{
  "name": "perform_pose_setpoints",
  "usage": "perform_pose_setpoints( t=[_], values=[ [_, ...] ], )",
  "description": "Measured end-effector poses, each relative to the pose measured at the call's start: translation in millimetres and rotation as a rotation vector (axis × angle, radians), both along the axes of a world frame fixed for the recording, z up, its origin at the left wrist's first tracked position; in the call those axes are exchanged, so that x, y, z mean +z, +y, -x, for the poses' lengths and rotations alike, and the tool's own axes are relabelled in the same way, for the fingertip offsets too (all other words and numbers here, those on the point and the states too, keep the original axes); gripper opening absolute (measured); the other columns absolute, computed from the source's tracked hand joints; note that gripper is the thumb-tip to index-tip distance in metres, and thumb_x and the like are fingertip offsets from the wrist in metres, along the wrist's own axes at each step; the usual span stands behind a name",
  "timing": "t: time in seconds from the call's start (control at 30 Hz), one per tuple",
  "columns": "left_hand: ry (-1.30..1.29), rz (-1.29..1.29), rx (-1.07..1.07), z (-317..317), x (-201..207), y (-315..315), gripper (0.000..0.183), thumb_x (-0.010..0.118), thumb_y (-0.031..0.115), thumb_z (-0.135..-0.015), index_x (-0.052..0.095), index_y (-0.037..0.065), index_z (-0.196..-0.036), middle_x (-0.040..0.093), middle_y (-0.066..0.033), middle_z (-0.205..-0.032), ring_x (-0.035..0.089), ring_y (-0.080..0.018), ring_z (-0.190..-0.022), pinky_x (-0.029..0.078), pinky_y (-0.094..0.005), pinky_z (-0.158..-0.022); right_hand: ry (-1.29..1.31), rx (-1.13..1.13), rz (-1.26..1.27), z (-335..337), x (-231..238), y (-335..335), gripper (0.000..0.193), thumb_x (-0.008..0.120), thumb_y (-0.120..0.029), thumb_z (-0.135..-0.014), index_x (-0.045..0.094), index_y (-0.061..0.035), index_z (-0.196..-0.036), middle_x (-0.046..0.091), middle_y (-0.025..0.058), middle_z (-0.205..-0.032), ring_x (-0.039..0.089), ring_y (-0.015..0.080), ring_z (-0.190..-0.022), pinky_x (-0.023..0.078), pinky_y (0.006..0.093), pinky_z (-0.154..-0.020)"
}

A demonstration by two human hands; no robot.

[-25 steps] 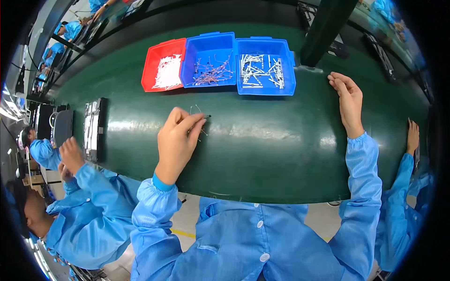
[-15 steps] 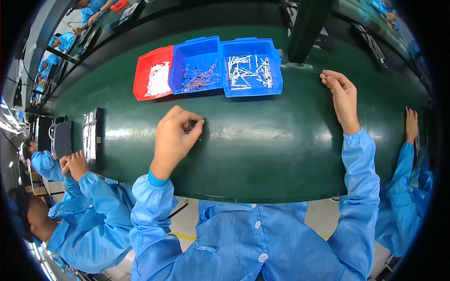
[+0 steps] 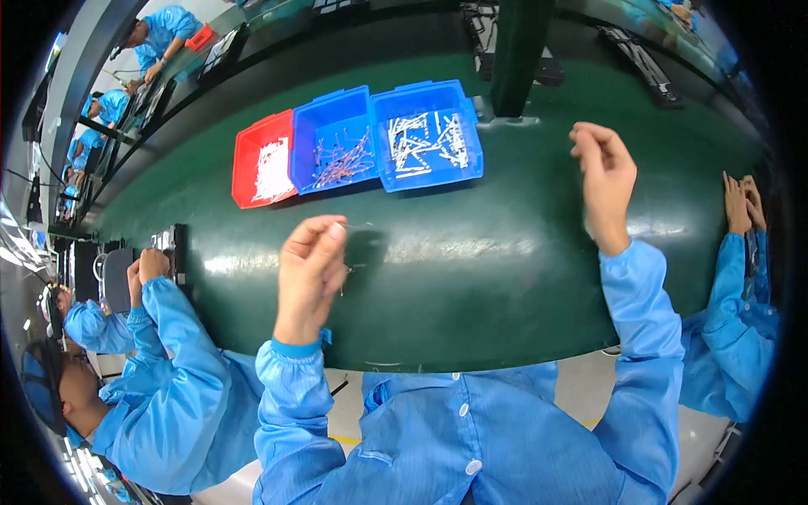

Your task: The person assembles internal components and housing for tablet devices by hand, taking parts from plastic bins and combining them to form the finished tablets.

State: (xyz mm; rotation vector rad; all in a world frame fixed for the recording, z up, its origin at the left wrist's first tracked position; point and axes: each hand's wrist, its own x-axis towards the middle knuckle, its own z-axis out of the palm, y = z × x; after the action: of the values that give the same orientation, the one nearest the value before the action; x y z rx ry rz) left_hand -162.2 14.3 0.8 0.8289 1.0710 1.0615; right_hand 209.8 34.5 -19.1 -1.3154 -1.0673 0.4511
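My left hand is closed over the table in front of the bins. A thin wire piece sticks out from between its thumb and forefinger, and more wire ends poke out below near the curled fingers. My right hand is raised further right, thumb and fingertips pressed together; anything in the pinch is too small to make out. Beyond the left hand stand a red bin of white slender pieces, a blue bin of thin pinkish wires, and another blue bin of white and black strips.
A dark green post rises behind the right-hand bin. The green table curves toward me. Co-workers in blue sit on both sides, with a hand at left and hands at right. Black trays lie at the back.
My left hand has turned over, and a wire now juts out past its fingertips. My right hand stays pinched. The whole view has shifted slightly, and the left co-worker's hands have moved.
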Motion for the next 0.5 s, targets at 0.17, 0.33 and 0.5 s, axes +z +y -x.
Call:
perform_pose_setpoints(
  t=[0.17, 0.33, 0.5],
  values=[
    [-0.266, 0.042, -0.26, -62.4, 2.0, -15.1, 0.012, 0.065, 0.009, -0.095, 0.065, 0.003, -0.105, 0.049, 0.0051, -0.065, 0.031, -0.0022, -0.047, 0.023, -0.0207, -0.039, -0.225, 0.531, -0.041, 73.3, 32.7, -49.8, 0.025, 0.075, -0.009, -0.083, 0.068, -0.0027, -0.105, 0.067, 0.0063, -0.101, 0.06, 0.0062, -0.072, 0.044, 0.0217, -0.054],
    [-0.216, -0.098, -0.271, -94.8, 6.6, -15.5, 0.011, 0.066, 0.007, -0.094, 0.067, 0.001, -0.102, 0.054, 0.003, -0.068, 0.036, -0.0009, -0.046, 0.023, -0.0196, -0.038, -0.156, 0.636, -0.02, 86.7, 34.2, -65.8, 0.023, 0.074, -0.007, -0.084, 0.067, -0.0004, -0.105, 0.068, 0.0096, -0.092, 0.06, 0.0088, -0.06, 0.043, 0.0231, -0.048],
    [-0.153, -0.21, -0.273, -99.8, -2.6, -16.6, 0.011, 0.066, 0.007, -0.093, 0.066, 0.001, -0.102, 0.057, 0.0014, -0.071, 0.037, -0.0005, -0.045, 0.023, -0.0194, -0.037, -0.233, 0.592, 0.013, 79.1, 32.3, -67.0, 0.015, 0.072, -0.005, -0.084, 0.069, -0.0011, -0.098, 0.066, 0.0072, -0.081, 0.062, 0.0125, -0.058, 0.046, 0.0256, -0.048]
  ],
)
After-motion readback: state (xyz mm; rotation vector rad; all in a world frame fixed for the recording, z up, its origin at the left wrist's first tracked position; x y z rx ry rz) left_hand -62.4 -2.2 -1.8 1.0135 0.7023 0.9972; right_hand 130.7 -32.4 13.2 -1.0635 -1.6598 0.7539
